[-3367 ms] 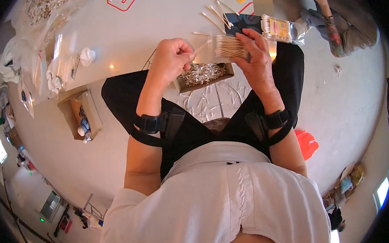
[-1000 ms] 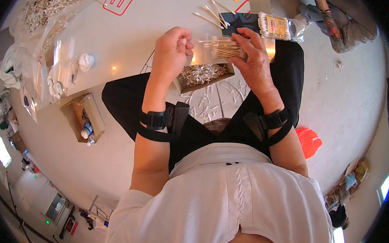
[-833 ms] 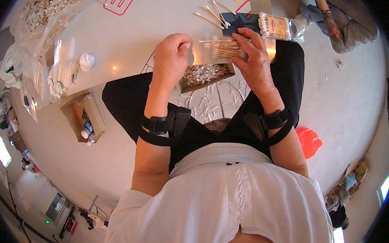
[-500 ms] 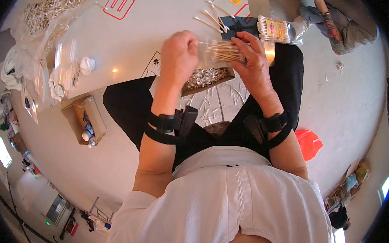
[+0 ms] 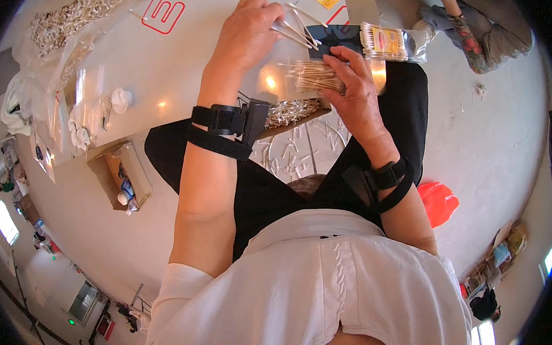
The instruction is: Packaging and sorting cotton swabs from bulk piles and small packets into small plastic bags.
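Pinching a swab bundle (image 5: 317, 77) between right fingers (image 5: 342, 70), loose swabs (image 5: 310, 37) beside left fingers (image 5: 271, 12), left grip unclear

We are seeing an open lane over the glossy pale-grey tabletop (image 5: 184, 67), left of our bare left hand (image 5: 257, 15) — just right of it, loose white-tipped wooden cotton swabs (image 5: 307, 39) are crowding the way, a filled clear-plastic swab packet (image 5: 383, 41) is blocking farther right.

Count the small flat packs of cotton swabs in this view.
2. The unlabelled pack is in the right hand; the yellow-labelled pack lies at the right edge of the table. Others may be hidden.
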`<state>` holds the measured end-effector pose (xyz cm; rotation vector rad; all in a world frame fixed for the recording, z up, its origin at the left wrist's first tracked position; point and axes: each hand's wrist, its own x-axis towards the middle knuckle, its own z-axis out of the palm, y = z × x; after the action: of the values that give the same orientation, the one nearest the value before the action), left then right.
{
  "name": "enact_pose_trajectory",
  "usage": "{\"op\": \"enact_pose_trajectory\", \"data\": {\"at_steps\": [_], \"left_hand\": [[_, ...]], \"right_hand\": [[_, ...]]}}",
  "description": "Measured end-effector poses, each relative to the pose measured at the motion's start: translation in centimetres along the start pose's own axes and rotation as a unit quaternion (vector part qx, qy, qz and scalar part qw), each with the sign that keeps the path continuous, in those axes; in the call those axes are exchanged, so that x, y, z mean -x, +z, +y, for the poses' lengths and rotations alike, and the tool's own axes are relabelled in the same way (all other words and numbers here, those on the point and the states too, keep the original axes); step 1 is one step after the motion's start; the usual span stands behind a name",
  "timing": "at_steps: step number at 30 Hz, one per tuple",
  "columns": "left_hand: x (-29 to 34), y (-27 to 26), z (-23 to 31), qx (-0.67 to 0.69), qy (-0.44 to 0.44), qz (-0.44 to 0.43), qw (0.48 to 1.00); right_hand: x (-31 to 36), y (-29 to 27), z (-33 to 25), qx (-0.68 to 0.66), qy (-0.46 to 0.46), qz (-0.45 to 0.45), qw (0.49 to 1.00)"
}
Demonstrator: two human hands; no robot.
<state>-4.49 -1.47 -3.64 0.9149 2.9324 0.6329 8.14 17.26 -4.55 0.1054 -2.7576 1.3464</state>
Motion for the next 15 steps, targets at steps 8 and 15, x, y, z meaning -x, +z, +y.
{"op": "enact_pose_trajectory", "data": {"at_steps": [8, 15], "left_hand": [[1.3, 0.7, 0.4, 0.059, 0.046, 0.042, 0.996], [2.5, 0.6, -0.2, 0.009, 0.033, 0.050, 0.998]], "right_hand": [[0.0, 0.0, 0.0, 0.015, -0.007, -0.001, 1.000], [0.0, 0.1, 0.1, 0.011, -0.010, 0.002, 1.000]]}}
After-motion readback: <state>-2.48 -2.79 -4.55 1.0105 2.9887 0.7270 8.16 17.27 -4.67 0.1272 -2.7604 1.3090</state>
